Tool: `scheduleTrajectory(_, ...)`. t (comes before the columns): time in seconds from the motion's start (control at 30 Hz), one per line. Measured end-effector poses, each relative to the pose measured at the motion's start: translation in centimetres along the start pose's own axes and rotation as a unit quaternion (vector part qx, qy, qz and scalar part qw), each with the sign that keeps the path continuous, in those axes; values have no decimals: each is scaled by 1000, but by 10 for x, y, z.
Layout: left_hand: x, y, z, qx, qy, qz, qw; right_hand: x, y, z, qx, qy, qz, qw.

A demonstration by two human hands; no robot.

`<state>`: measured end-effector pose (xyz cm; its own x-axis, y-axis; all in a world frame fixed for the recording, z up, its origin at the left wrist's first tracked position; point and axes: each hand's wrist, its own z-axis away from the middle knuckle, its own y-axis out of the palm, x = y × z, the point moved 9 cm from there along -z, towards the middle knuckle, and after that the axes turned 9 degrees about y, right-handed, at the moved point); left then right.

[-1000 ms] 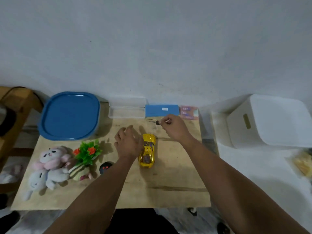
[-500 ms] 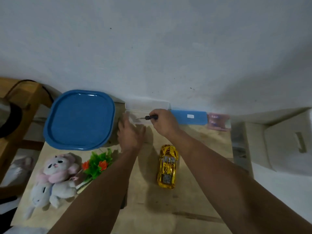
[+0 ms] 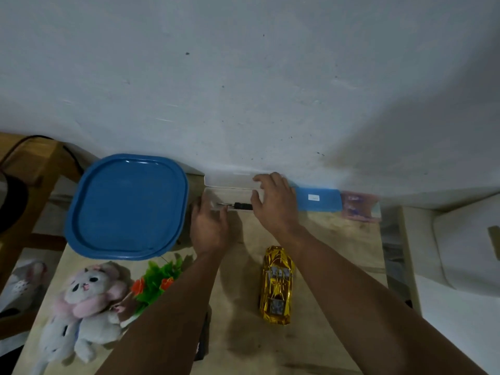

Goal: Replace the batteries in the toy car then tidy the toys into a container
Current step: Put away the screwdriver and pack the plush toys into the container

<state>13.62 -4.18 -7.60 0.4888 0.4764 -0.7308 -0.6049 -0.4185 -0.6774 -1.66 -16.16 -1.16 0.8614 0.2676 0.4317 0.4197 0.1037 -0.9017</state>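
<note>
My right hand has let go of the screwdriver, which now lies inside the clear case at the tabletop's far edge; a moment ago I was carrying it there. That hand now reaches to the case's raised lid, and my left hand has moved up against the case's near left corner.

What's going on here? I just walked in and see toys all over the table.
A person is putting a small screwdriver into an open clear case by the wall. The left hand steadies the case; the right hand is over its lid. The yellow toy car lies on the table, untouched. Plush toys lie beside a lidded blue container.
</note>
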Motion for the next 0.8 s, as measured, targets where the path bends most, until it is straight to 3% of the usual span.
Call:
scheduleTrajectory(0.2,7,8,0,9,-14,2,1000,-12,5,1,49,31,53,997)
scheduleTrajectory(0.37,2,4,2,-2,-37,18,999,-7,-7,5,13,13,38,999)
scheduleTrajectory(0.6,3,0,4,-19,-81,141,986,-4,-7,24,-30,-46,55,997)
scheduleTrajectory(0.8,-7,-9,10,-15,-26,95,995,-3,19,44,42,-64,125,989)
